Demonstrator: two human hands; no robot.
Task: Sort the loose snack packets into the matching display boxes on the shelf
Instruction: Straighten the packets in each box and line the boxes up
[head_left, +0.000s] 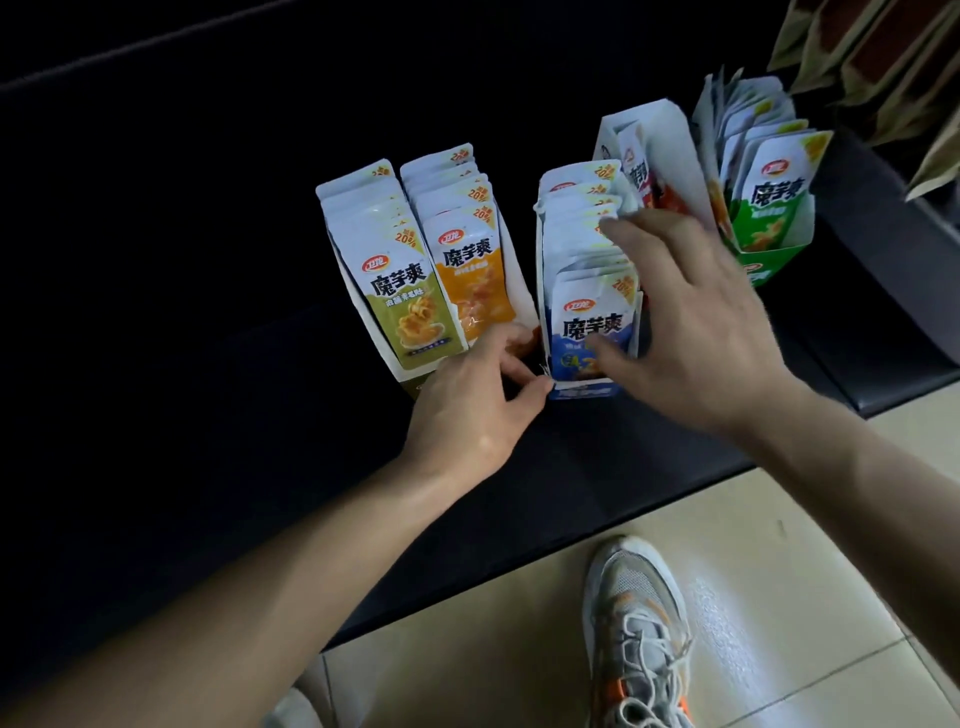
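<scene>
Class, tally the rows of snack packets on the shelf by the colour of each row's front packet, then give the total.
Olive-green row: 1
Orange row: 1
Blue row: 1
Red row: 1
Green row: 1
Total: 5

Single head-mounted wide-angle view. It faces forward and steeply down onto the shelf (208, 312) at close range. Both arms enter from the bottom edge. Boxes (675, 156) stand mid-frame near the shelf's front edge; floor (519, 649) and a shoe (634, 623) occupy the lower right.
</scene>
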